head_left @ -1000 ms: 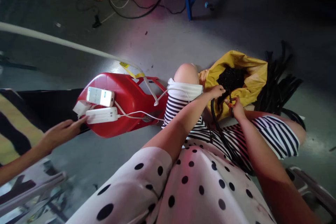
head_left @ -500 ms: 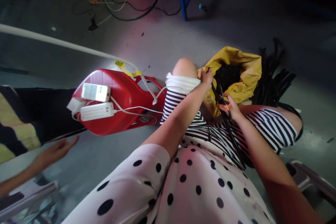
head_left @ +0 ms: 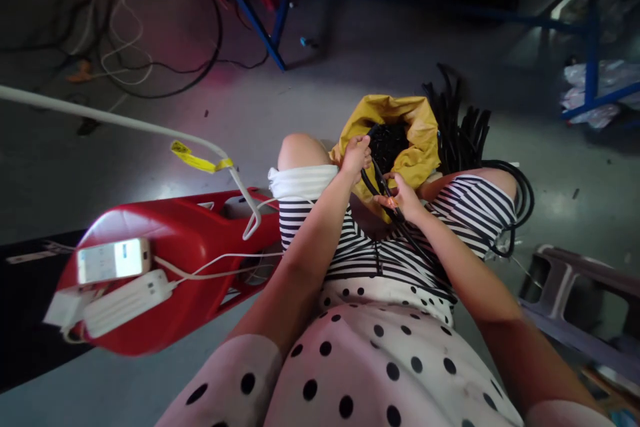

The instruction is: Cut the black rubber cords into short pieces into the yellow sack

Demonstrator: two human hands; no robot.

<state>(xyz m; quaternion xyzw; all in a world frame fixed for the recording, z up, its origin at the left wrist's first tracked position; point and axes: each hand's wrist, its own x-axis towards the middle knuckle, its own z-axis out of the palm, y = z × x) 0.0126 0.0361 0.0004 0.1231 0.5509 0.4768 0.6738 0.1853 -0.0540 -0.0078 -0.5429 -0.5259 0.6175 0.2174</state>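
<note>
My left hand (head_left: 356, 157) is closed on one end of a black rubber-like strip (head_left: 369, 183), at the left rim of a yellow bag (head_left: 423, 140). Small black pieces (head_left: 389, 145) fill the open bag between my knees. Just right of and nearer me than the left hand, my right hand (head_left: 404, 199) is closed around a slim dark tool (head_left: 383, 181), whose kind I cannot make out, against the strip. Something orange wraps one of its fingers. The strip's tail runs back over my striped lap.
Long black strips (head_left: 465, 130) lie behind the bag, and others coil by my right knee. To the left stands a red stool (head_left: 165, 233) with a phone (head_left: 113, 261) and white power bank (head_left: 127, 303). A grey plastic stool (head_left: 555, 293) is at right.
My view has swung right, so the bag, stool and hands appear farther left. Both hands keep their grip beside the bag. Another person's hand at left is out of view now.
</note>
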